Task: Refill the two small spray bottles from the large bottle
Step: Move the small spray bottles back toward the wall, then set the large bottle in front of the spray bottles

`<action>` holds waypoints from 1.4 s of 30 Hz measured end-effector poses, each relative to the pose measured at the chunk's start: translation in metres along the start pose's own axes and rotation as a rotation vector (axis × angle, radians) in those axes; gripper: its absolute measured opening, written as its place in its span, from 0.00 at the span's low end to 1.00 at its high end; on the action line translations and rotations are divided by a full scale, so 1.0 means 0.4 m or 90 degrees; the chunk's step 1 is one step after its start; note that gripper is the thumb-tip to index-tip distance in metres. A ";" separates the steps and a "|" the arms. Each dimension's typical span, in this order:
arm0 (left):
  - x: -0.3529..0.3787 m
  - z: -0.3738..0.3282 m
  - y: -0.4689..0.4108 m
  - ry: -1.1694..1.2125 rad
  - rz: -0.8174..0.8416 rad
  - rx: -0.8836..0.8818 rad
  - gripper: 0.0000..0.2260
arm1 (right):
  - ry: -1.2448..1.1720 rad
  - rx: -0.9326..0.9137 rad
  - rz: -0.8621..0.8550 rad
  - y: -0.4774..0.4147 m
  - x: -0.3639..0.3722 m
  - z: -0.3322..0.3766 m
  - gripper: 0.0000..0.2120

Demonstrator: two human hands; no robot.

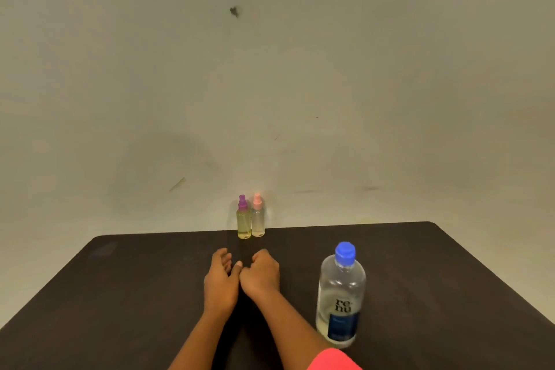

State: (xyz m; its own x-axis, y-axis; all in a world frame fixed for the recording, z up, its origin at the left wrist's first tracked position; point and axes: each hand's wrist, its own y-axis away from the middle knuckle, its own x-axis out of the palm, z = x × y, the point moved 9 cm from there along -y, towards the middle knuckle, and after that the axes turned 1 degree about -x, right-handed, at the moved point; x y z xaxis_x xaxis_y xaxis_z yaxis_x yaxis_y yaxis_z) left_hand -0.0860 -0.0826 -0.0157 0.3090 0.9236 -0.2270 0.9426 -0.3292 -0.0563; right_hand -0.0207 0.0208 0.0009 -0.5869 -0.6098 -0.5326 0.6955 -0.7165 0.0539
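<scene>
Two small spray bottles stand upright side by side at the far edge of the dark table [120, 294]. The one with the purple sprayer [243, 219] holds yellowish liquid; the one with the pink sprayer [258, 218] is on its right and looks clear. A large clear bottle [341, 294] with a blue cap and dark label stands capped at the front right. My left hand [220, 278] and my right hand [260, 275] rest on the table side by side, just in front of the small bottles, fingers loosely curled, holding nothing. The hands touch each other at the thumbs.
A plain pale wall [270, 84] rises directly behind the table's far edge. The table's rounded far corners show at left and right. A pink sleeve [333, 360] shows at the bottom edge.
</scene>
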 end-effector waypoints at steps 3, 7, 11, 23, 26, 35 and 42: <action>-0.010 0.007 0.087 0.031 0.017 -0.007 0.18 | 0.026 -0.058 0.049 0.103 -0.022 0.007 0.10; -0.010 -0.020 0.205 0.053 0.073 0.033 0.15 | 0.036 -0.181 0.039 0.249 -0.080 0.016 0.13; 0.014 -0.078 0.293 0.048 0.139 0.078 0.20 | 0.013 -0.254 -0.007 0.359 -0.176 0.008 0.13; 0.157 -0.198 0.411 -0.029 0.228 0.126 0.28 | -0.025 -0.178 -0.308 0.408 -0.449 -0.114 0.25; 0.182 -0.203 0.410 -0.031 0.227 0.117 0.29 | -0.009 -0.114 -0.245 0.368 -0.446 -0.154 0.34; 0.214 -0.193 0.407 -0.050 0.162 0.146 0.22 | -0.060 -0.141 -0.125 0.297 -0.377 -0.179 0.25; 0.217 -0.180 0.348 -0.042 0.132 0.143 0.24 | -0.051 -0.152 -0.131 0.234 -0.359 -0.173 0.26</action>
State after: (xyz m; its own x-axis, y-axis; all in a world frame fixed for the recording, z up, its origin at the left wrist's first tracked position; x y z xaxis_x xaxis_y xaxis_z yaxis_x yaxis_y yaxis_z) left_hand 0.0811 -0.0342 0.0266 0.4753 0.8200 -0.3189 0.8066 -0.5509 -0.2143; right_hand 0.1574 0.0650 0.0238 -0.7497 -0.4919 -0.4427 0.6306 -0.7338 -0.2527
